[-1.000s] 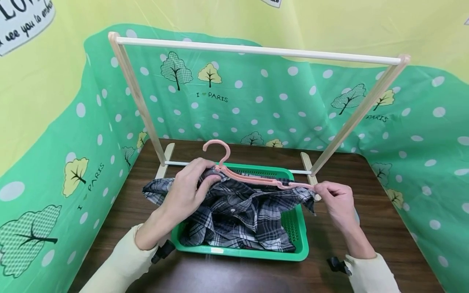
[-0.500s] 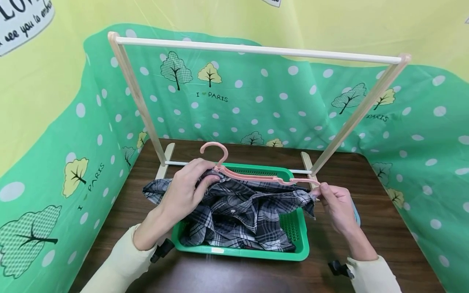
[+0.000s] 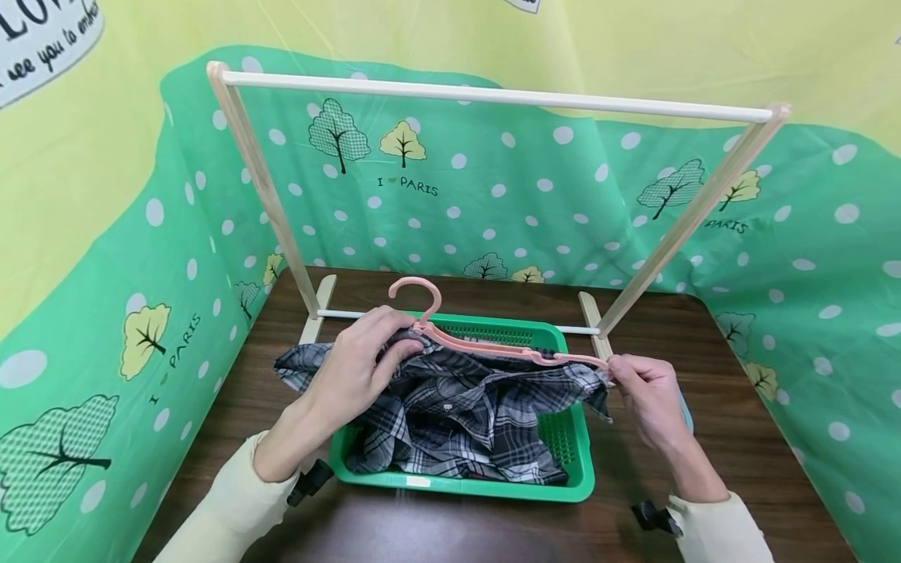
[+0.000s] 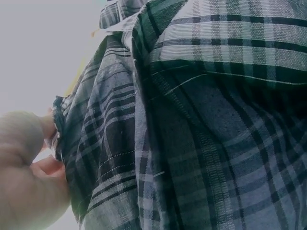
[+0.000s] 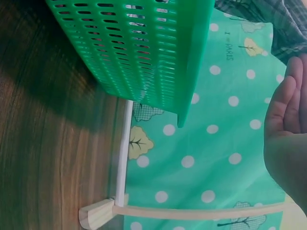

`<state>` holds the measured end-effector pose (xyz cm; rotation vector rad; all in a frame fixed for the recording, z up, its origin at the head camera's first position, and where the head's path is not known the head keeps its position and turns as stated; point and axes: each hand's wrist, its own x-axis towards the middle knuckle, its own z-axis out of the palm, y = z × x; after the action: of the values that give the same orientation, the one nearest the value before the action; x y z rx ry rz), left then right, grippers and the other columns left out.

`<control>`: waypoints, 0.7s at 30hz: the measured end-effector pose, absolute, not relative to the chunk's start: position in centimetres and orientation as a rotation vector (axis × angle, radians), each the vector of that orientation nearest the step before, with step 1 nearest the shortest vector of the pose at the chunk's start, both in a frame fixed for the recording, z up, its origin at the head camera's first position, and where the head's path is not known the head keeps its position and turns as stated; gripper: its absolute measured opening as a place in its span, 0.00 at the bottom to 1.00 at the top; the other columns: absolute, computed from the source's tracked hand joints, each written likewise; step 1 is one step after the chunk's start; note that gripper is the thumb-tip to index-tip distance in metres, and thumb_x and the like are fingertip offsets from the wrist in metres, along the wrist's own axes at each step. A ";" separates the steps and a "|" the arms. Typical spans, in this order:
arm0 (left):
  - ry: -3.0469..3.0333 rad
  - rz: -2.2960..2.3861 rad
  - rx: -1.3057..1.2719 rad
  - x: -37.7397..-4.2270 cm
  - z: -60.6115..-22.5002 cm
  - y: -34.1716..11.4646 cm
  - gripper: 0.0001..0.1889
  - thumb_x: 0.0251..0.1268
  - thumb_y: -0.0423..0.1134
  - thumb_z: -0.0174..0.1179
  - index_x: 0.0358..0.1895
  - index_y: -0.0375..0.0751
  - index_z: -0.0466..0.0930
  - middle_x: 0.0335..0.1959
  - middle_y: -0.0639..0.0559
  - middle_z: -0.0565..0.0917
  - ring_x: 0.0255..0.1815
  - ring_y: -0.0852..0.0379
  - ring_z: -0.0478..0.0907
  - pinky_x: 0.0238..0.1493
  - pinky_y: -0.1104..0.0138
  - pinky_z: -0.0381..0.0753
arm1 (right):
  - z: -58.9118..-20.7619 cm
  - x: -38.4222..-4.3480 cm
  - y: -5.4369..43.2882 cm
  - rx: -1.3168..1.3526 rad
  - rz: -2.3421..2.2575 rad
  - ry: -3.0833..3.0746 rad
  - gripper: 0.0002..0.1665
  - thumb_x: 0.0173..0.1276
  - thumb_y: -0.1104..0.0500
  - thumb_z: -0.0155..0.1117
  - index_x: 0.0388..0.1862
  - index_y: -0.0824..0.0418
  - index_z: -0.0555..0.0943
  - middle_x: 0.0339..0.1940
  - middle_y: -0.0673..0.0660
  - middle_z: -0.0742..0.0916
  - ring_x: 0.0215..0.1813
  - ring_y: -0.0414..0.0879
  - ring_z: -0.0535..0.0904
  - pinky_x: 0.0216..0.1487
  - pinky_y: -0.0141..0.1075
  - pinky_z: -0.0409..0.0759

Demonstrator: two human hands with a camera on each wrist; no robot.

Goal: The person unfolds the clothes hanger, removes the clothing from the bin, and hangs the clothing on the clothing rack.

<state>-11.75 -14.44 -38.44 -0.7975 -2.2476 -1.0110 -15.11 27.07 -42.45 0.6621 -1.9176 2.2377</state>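
Observation:
A pink clothes hanger [image 3: 486, 346] lies along the top of a black, grey and white plaid shirt [image 3: 450, 422], its hook pointing up. With thumb and fingers my left hand [image 3: 355, 363] grips the shirt's collar area right at the base of the hook. At the hanger's right end, my right hand [image 3: 647, 391] pinches the arm tip beside the shirt's shoulder. In the left wrist view the plaid cloth [image 4: 115, 143] fills most of the picture. The shirt's lower part lies in a green basket [image 3: 493, 488]. The hanger's left arm is hidden by my left hand and the cloth.
Behind the basket stands a wooden rack with a white top bar [image 3: 493, 95] and slanted side posts [image 3: 271, 195]. Patterned green and yellow cloth [image 3: 457, 219] encloses the dark wood table [image 3: 232, 438]. A light blue edge [image 3: 685, 410] shows behind my right hand.
My right hand shifts slightly; the hanger's right arm first lifts off the shirt's shoulder, then lowers back against it. The hook tilts left and returns. My left hand keeps its grip.

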 end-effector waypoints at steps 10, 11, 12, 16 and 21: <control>-2.286 -0.995 -0.784 -11.4 -38.1 -14.1 0.10 0.86 0.40 0.63 0.58 0.39 0.86 0.51 0.47 0.88 0.50 0.52 0.85 0.51 0.54 0.88 | -41.6 -15.1 27.5 0.542 2.200 -2.027 0.29 0.83 0.80 0.54 0.31 0.58 0.94 0.23 0.43 0.85 0.25 0.50 0.57 0.25 0.46 0.47; -2.290 -0.998 -0.783 -11.4 -38.1 -14.2 0.09 0.85 0.37 0.65 0.58 0.39 0.86 0.51 0.47 0.88 0.50 0.52 0.85 0.51 0.54 0.88 | -41.6 -15.2 27.6 0.555 2.203 -2.043 0.29 0.82 0.80 0.54 0.32 0.58 0.94 0.24 0.43 0.86 0.25 0.48 0.59 0.25 0.46 0.48; -2.295 -1.002 -0.782 -11.4 -38.1 -14.2 0.09 0.83 0.35 0.66 0.58 0.39 0.86 0.50 0.47 0.88 0.50 0.53 0.85 0.51 0.55 0.88 | -41.5 -15.3 27.7 0.571 2.206 -2.063 0.29 0.82 0.80 0.55 0.33 0.57 0.95 0.24 0.43 0.87 0.25 0.46 0.62 0.24 0.43 0.52; -2.301 -1.015 -0.784 -11.3 -38.2 -14.4 0.09 0.81 0.32 0.68 0.58 0.39 0.86 0.51 0.47 0.88 0.50 0.53 0.85 0.51 0.55 0.88 | -41.4 -15.6 28.4 0.731 2.248 -2.126 0.29 0.80 0.82 0.54 0.37 0.57 0.95 0.30 0.44 0.92 0.31 0.38 0.77 0.31 0.33 0.73; -2.260 -1.020 -0.810 -11.7 -38.7 -14.6 0.10 0.86 0.40 0.64 0.58 0.40 0.86 0.51 0.47 0.88 0.51 0.52 0.86 0.51 0.55 0.88 | -41.1 -15.9 29.0 0.882 2.199 -2.242 0.31 0.79 0.83 0.53 0.38 0.55 0.95 0.33 0.43 0.92 0.36 0.36 0.81 0.40 0.32 0.80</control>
<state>-11.72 -14.61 -38.74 -0.8102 -2.2595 -1.0197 -15.88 28.99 -41.06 0.8824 -2.2423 2.1988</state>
